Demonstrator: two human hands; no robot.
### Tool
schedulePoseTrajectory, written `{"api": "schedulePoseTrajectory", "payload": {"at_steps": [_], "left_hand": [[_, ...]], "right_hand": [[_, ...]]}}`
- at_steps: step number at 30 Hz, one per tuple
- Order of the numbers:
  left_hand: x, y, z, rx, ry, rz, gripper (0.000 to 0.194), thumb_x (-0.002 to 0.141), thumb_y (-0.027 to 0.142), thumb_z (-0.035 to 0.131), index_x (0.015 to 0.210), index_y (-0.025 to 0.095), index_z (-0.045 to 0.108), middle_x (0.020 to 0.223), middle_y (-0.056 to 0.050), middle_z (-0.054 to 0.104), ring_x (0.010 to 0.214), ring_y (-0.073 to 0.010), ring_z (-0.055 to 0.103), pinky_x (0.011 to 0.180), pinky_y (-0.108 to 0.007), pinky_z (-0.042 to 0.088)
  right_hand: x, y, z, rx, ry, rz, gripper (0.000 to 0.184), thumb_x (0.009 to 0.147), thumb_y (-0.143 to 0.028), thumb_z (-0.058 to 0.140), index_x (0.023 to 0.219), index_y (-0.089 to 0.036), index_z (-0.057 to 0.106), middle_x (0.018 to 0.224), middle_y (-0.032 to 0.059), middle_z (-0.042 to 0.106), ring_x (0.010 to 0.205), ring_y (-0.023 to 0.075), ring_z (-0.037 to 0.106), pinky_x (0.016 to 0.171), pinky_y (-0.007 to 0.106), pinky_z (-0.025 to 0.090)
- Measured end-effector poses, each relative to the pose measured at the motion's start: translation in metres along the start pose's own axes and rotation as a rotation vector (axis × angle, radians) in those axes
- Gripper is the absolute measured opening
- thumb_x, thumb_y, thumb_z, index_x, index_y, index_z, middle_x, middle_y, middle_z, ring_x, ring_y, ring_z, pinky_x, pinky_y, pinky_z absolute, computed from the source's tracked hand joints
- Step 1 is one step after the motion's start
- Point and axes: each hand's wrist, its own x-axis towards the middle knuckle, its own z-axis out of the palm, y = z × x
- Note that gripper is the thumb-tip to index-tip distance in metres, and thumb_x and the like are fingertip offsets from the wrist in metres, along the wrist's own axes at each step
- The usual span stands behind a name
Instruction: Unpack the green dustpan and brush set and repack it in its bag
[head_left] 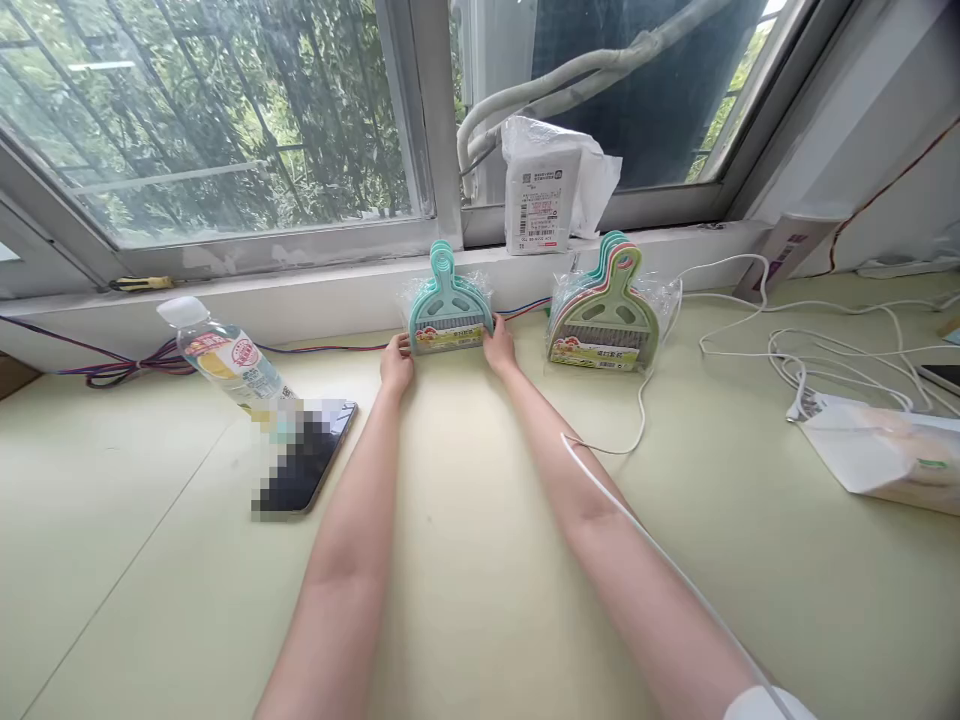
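Observation:
Both my arms reach forward over the pale green table to a turquoise dustpan and brush set [448,306] in clear wrapping, upright against the wall below the window. My left hand [397,366] is closed at its lower left edge, fingers partly hidden behind it. On the opposite edge, my right hand [499,346] grips the lower right corner with thumb in front. To the right stands a stack of similar wrapped dustpan sets [606,318], a green one in front with pink and turquoise ones behind.
A drink bottle [229,355] and a phone [306,460] lie left of my left arm. White cables [757,340] loop at the right, one crossing my right arm. A white wrapped box [541,205] stands on the sill, a screwdriver [142,284] at its left end.

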Motion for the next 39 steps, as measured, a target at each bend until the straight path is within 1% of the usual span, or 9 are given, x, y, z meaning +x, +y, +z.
{"api": "schedulePoseTrajectory", "payload": {"at_steps": [10, 18, 22, 27, 30, 32, 34, 36, 39], "left_hand": [[0.006, -0.007, 0.005, 0.047, 0.083, 0.066, 0.058, 0.065, -0.003, 0.042, 0.118, 0.017, 0.054, 0.12, -0.012, 0.06, 0.107, -0.0197, 0.059, 0.098, -0.035, 0.048], [-0.002, 0.007, -0.008, -0.017, 0.244, 0.021, 0.065, 0.06, -0.008, 0.04, 0.118, 0.017, 0.05, 0.123, -0.014, 0.051, 0.117, -0.0219, 0.053, 0.105, -0.037, 0.041], [-0.015, 0.018, -0.018, 0.019, 0.45, -0.054, 0.055, 0.062, -0.008, 0.04, 0.111, 0.014, 0.055, 0.121, -0.015, 0.048, 0.114, -0.0243, 0.053, 0.106, -0.042, 0.037], [-0.058, 0.04, -0.022, 0.061, 0.52, -0.041, 0.043, 0.071, -0.004, 0.042, 0.108, 0.014, 0.056, 0.119, -0.016, 0.046, 0.117, -0.027, 0.049, 0.105, -0.044, 0.036], [-0.102, 0.057, -0.023, 0.124, 0.435, 0.139, 0.043, 0.076, -0.001, 0.041, 0.114, 0.015, 0.055, 0.125, -0.016, 0.045, 0.111, -0.0246, 0.052, 0.103, -0.042, 0.039], [-0.135, 0.069, -0.023, 0.165, 0.241, 0.262, 0.038, 0.077, 0.001, 0.042, 0.108, 0.017, 0.059, 0.127, -0.014, 0.044, 0.111, -0.0251, 0.052, 0.098, -0.041, 0.043], [-0.168, 0.082, -0.021, 0.127, 0.067, 0.298, 0.033, 0.077, 0.002, 0.043, 0.097, 0.019, 0.064, 0.128, -0.013, 0.043, 0.111, -0.0249, 0.053, 0.091, -0.038, 0.047], [-0.195, 0.095, -0.014, 0.002, -0.001, 0.215, 0.033, 0.076, 0.004, 0.043, 0.095, 0.019, 0.066, 0.126, -0.012, 0.044, 0.11, -0.024, 0.054, 0.084, -0.035, 0.05], [-0.222, 0.109, -0.002, -0.142, -0.122, 0.021, 0.032, 0.075, 0.007, 0.044, 0.093, 0.018, 0.068, 0.12, -0.011, 0.048, 0.099, -0.0214, 0.059, 0.081, -0.035, 0.051]], "right_hand": [[-0.011, -0.011, -0.005, -0.055, 0.104, -0.058, 0.061, 0.094, -0.031, 0.045, 0.148, -0.012, 0.024, 0.148, 0.0179, 0.04, 0.138, 0.0239, 0.037, 0.11, 0.04, 0.037], [-0.054, -0.027, -0.025, -0.139, 0.134, -0.191, 0.067, 0.092, -0.031, 0.048, 0.15, -0.011, 0.022, 0.152, 0.0203, 0.03, 0.145, 0.0258, 0.023, 0.116, 0.045, 0.028], [-0.085, -0.015, -0.06, -0.123, 0.208, -0.354, 0.056, 0.089, -0.017, 0.043, 0.144, -0.013, 0.033, 0.148, 0.0159, 0.038, 0.14, 0.0227, 0.032, 0.117, 0.043, 0.027], [-0.109, 0.016, -0.135, -0.283, 0.167, -0.449, 0.056, 0.081, -0.008, 0.044, 0.136, -0.016, 0.044, 0.145, 0.0131, 0.043, 0.138, 0.0248, 0.033, 0.117, 0.047, 0.026], [-0.109, 0.039, -0.179, -0.316, 0.281, -0.391, 0.057, 0.081, -0.007, 0.042, 0.137, -0.019, 0.042, 0.148, 0.0115, 0.04, 0.14, 0.0242, 0.031, 0.116, 0.048, 0.026], [-0.105, 0.052, -0.198, -0.253, 0.517, -0.192, 0.059, 0.079, -0.007, 0.041, 0.138, -0.016, 0.039, 0.146, 0.0154, 0.039, 0.14, 0.0247, 0.03, 0.116, 0.049, 0.025], [-0.098, 0.063, -0.207, -0.177, 0.639, 0.07, 0.061, 0.077, -0.009, 0.043, 0.137, -0.013, 0.037, 0.142, 0.0192, 0.042, 0.137, 0.0272, 0.034, 0.115, 0.051, 0.025], [-0.093, 0.07, -0.207, -0.127, 0.596, 0.245, 0.06, 0.076, -0.013, 0.049, 0.135, -0.01, 0.038, 0.14, 0.0219, 0.045, 0.135, 0.0301, 0.037, 0.113, 0.05, 0.027], [-0.09, 0.074, -0.203, -0.082, 0.51, 0.271, 0.058, 0.076, -0.018, 0.054, 0.133, -0.013, 0.04, 0.142, 0.0191, 0.046, 0.135, 0.0294, 0.036, 0.111, 0.047, 0.03]]}}
